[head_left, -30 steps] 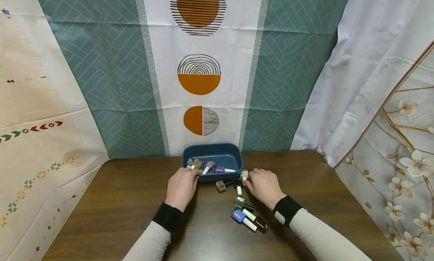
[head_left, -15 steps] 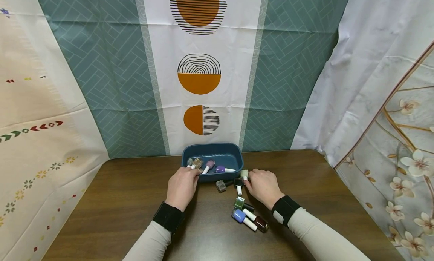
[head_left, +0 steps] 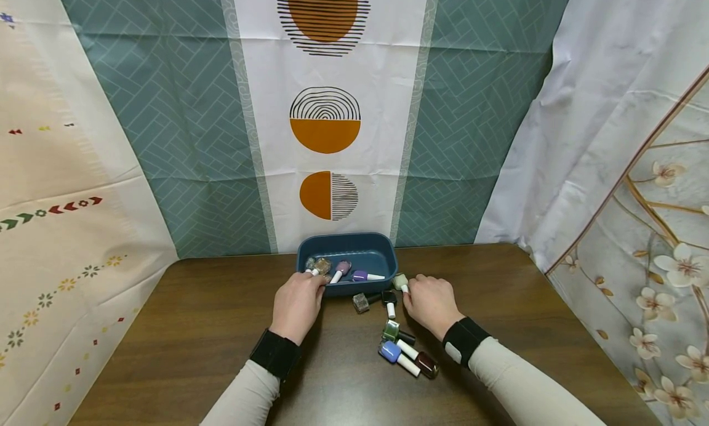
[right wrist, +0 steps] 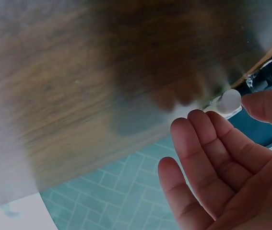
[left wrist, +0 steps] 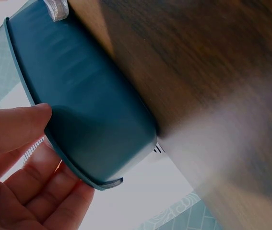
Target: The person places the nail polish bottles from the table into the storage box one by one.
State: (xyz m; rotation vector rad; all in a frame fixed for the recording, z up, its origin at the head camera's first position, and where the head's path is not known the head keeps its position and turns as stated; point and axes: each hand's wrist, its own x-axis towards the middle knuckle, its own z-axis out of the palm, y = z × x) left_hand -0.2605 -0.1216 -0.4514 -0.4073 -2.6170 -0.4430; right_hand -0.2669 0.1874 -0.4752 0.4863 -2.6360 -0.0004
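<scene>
My left hand (head_left: pixel 299 305) grips the near-left rim of a dark blue plastic bin (head_left: pixel 354 289), thumb on the outer wall (left wrist: pixel 88 96) and fingers behind the rim. Inside the bin lie several nail polish bottles, among them a purple one (head_left: pixel 360 276) and a mauve one (head_left: pixel 343 267). My right hand (head_left: pixel 434 303) is just right of the bin, its thumb and index finger pinching a pale green nail polish bottle by its white cap (right wrist: pixel 230 101). The bottle's body (head_left: pixel 399 281) tilts against the bin's right corner. The other right-hand fingers are loosely bent.
On the wooden table (head_left: pixel 210 340), a glittery grey bottle (head_left: pixel 361 303) and a black bottle (head_left: pixel 389 297) lie before the bin. Nearer are a green bottle (head_left: pixel 391 330), a blue one (head_left: pixel 390 351) and a dark red one (head_left: pixel 426 365). A patterned curtain (head_left: pixel 332 198) hangs behind.
The pale green bottle has turned, its white cap now pointing more toward my right hand, which has shifted slightly right. My left hand stays on the bin rim.
</scene>
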